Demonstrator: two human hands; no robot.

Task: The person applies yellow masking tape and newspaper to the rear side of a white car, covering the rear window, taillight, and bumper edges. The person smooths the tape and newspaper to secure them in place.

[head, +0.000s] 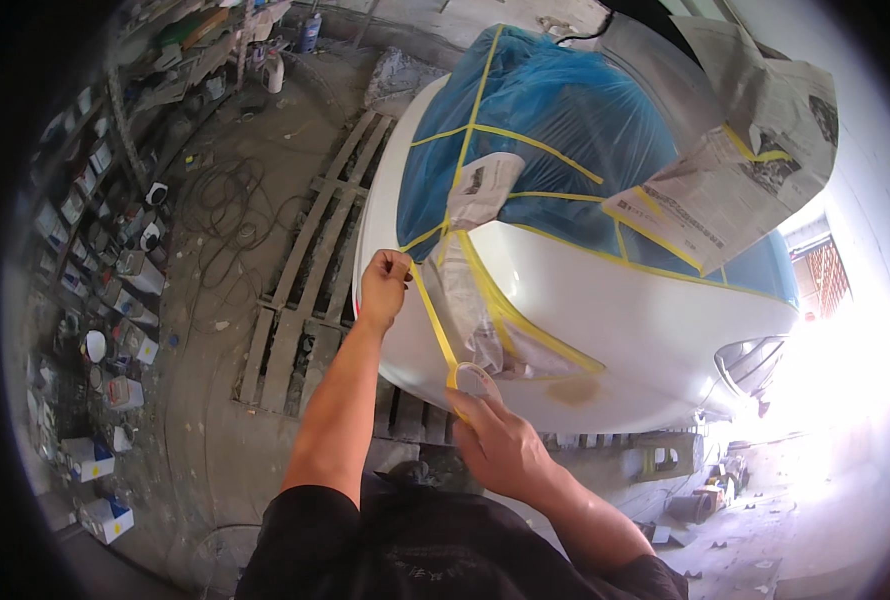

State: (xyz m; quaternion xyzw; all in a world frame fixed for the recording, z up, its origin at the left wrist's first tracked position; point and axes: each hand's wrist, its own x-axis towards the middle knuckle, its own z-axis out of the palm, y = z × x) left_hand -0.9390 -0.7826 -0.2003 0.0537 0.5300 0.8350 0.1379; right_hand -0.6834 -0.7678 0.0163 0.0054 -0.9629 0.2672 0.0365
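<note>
My left hand [383,291] pinches the free end of a strip of yellow masking tape [434,315] at the corner of the blue plastic film [557,135]. In my right hand [501,450] is the masking tape roll [478,381]. The strip runs taut between both hands, over white car bodywork [625,330]. Beside the strip, newspaper [464,315] edged with yellow tape covers a tapered part of the bodywork. A newspaper flap [486,184] sticks up above it, and a larger newspaper sheet [704,191] is taped along the film further right.
Wooden slatted pallets [306,300] lie along the left of the bodywork and under its near edge. Coiled hose or cable [227,202] lies on the dirty floor. Shelving with several cans and containers [141,271] lines the left side. Bright light [827,382] washes out the right.
</note>
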